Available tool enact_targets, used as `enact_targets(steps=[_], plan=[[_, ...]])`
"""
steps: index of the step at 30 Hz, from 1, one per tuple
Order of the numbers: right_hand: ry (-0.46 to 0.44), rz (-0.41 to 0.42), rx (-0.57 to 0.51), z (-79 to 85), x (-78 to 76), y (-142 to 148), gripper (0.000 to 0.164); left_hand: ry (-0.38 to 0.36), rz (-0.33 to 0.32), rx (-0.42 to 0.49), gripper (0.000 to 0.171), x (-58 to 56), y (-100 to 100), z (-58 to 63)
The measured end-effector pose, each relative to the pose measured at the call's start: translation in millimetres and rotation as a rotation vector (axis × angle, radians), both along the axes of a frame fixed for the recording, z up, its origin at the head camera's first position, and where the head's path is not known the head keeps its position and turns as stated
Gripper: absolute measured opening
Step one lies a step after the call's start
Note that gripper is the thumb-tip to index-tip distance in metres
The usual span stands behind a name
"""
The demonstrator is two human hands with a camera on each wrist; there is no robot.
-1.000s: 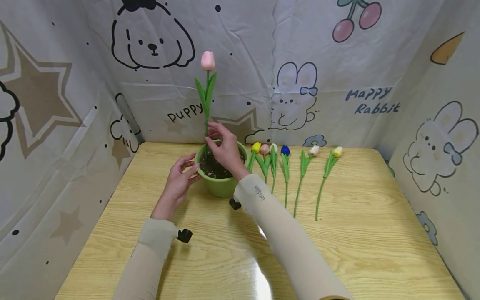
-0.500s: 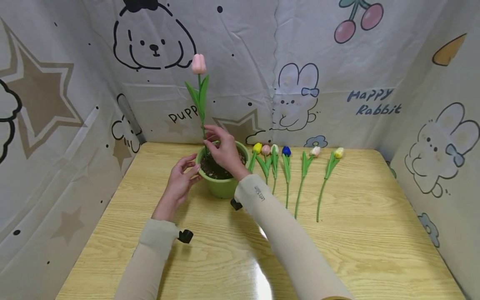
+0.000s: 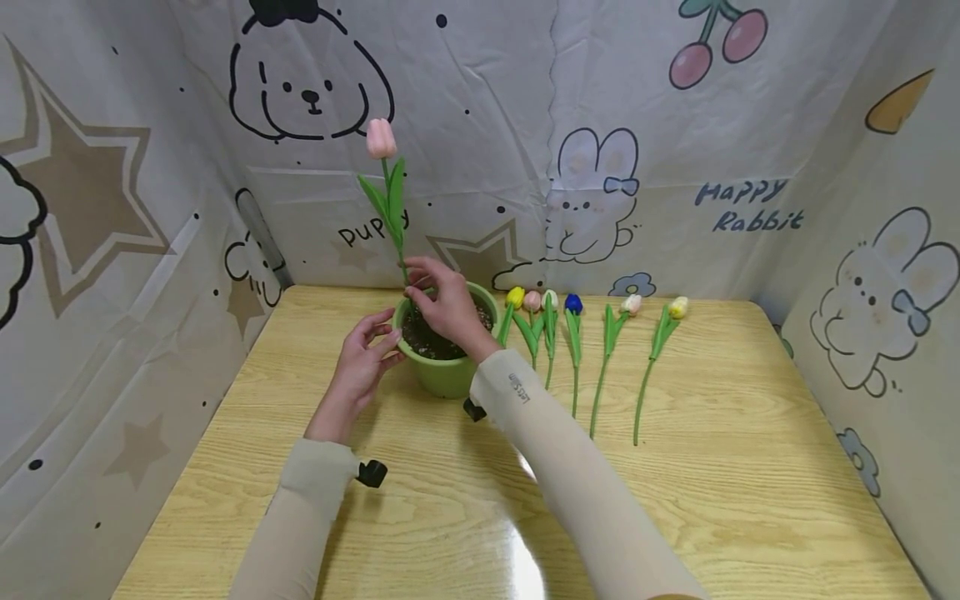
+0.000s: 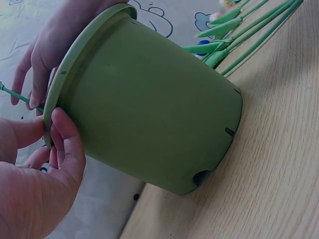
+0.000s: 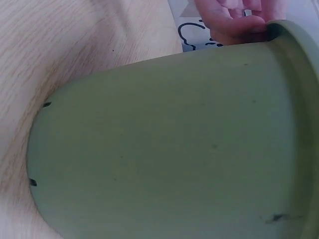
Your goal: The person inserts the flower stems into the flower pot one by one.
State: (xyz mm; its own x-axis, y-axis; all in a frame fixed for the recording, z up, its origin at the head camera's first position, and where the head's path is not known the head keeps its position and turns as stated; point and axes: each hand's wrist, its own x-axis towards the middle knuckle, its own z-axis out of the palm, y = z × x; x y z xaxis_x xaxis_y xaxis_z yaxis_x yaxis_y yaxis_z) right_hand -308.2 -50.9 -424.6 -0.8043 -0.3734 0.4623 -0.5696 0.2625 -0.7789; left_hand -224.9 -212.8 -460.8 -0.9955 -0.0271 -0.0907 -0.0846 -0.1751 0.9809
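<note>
The person wears long, plain beige sleeves, the left sleeve [image 3: 285, 533] and the right sleeve [image 3: 585, 475] alike, with small dark lettering [image 3: 518, 387] near the right wrist. A little black block sits at each cuff, left block [image 3: 372, 473] and right block [image 3: 474, 409].

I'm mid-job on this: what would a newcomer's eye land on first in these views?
Probably the tall pale-pink tulip with green leaves, leaning left above the round green flowerpot, its stem pinched by the right hand. The left hand grips the pot's left rim. Next, the row of six multicoloured tulips with green stems, lying right of the pot on the pale wood-grain table.
</note>
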Motion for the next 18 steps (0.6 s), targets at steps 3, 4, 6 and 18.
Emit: enact_targets(steps=[3, 4, 6, 18], plan=[[0.002, -0.006, 0.015, -0.8, -0.3, 0.4, 0.037, -0.003, 0.000, 0.007, 0.050, 0.1, 0.3, 0.0], [0.001, -0.007, 0.018, -0.9, -0.4, 0.4, 0.037, -0.004, 0.001, 0.011, 0.050, 0.0, 0.5, 0.2], [0.000, -0.006, 0.025, -1.1, -0.3, 0.4, 0.036, -0.006, 0.004, 0.017, 0.051, 0.0, 0.9, 0.7], [0.040, 0.020, 0.165, -2.9, 1.3, -0.9, 0.027, -0.006, 0.005, 0.021, 0.051, -0.1, 1.9, 0.7]])
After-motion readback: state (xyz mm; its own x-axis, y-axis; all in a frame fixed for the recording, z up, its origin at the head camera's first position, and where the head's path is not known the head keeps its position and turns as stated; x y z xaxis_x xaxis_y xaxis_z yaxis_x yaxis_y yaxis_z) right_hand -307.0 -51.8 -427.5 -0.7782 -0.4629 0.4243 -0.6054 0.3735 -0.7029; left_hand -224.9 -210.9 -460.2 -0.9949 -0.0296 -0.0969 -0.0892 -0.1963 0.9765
